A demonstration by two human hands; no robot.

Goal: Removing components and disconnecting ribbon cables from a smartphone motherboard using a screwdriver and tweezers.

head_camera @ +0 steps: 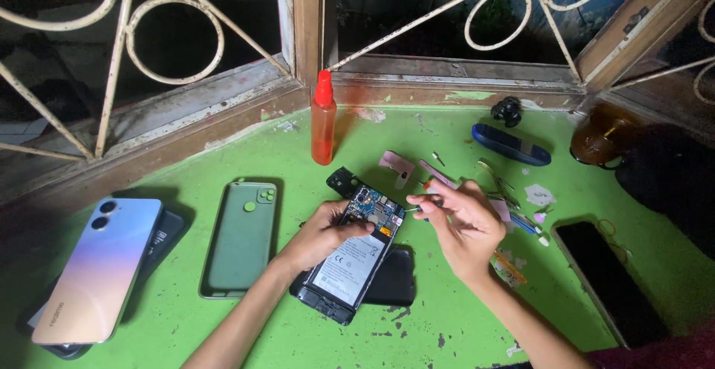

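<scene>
Head view: left hand (328,227) curled, fingertips pressing the opened black smartphone with exposed battery and circuit board (356,257), mid green worktop (447,317). Right hand (462,224) pinched narrow on a thin metal tool, just right of the phone's upper end.

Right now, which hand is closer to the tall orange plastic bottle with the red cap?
Left. The left hand rests on the opened phone almost straight below the bottle; the right hand is farther, off to the bottle's right.

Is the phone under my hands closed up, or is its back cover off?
Its back is off. The black opened phone lies face down with its white-labelled battery and blue circuit board exposed; the left hand steadies it, and the right hand works above the board.
</scene>
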